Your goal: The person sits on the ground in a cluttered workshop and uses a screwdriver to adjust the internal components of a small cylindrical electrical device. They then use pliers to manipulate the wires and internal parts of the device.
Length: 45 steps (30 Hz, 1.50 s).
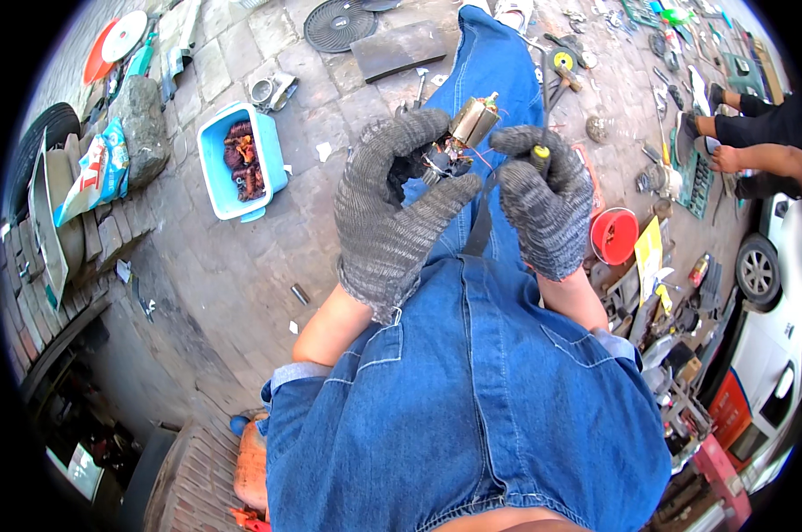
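In front of my lap, my left hand (pixel 388 213), in a grey knitted glove, is closed around a small electric motor (pixel 474 121). Its metal can points up and away, and thin wires and dark parts show at its lower end between thumb and fingers. My gloved right hand (pixel 547 208) is curled around what looks like a screwdriver (pixel 540 154); only its yellow handle end shows clearly, its tip being hidden. A thin reddish wire runs from the motor towards the right hand. The two hands are close but apart.
A light blue bin (pixel 272 164) with copper-coloured windings stands on the paving at left. At right are a red bucket (pixel 614 237), scattered tools, and another person's arm (pixel 765 161). A white car (pixel 778 355) stands beyond. A dark metal plate (pixel 399 50) lies ahead.
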### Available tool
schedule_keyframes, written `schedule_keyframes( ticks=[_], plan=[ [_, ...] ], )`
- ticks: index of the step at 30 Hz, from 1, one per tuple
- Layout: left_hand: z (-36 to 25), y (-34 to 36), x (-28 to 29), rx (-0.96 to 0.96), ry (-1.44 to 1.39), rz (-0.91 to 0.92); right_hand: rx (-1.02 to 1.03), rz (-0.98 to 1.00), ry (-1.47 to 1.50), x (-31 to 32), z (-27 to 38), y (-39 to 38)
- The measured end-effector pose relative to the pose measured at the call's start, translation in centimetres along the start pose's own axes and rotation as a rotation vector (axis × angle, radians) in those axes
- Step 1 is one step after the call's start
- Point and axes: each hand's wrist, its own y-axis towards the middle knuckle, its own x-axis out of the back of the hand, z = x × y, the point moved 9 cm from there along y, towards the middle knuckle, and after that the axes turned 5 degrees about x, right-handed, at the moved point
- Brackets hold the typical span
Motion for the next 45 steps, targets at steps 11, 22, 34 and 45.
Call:
schedule_keyframes(
  ticks=[11,22,34,45],
  plan=[
    [-0.4,-0.1,0.1,-0.120,0.177,-0.032,0.033,-0.037,0.032,-0.5,1.4,-0.4],
    [-1.1,0.0,-0.5,-0.160,0.257,0.034,0.079,-0.129,0.142,1.6,1.0,1.0],
    [-1.1,-0.1,0.0,-0.101,0.167,0.010,0.326,0.020,-0.083,2.2,2.0,2.1],
    [-3.3,-0.3,-1.6,-0.264,0.455,0.068,0.267,0.134,-0.322,-0.2,2.2,1.0]
  ],
)
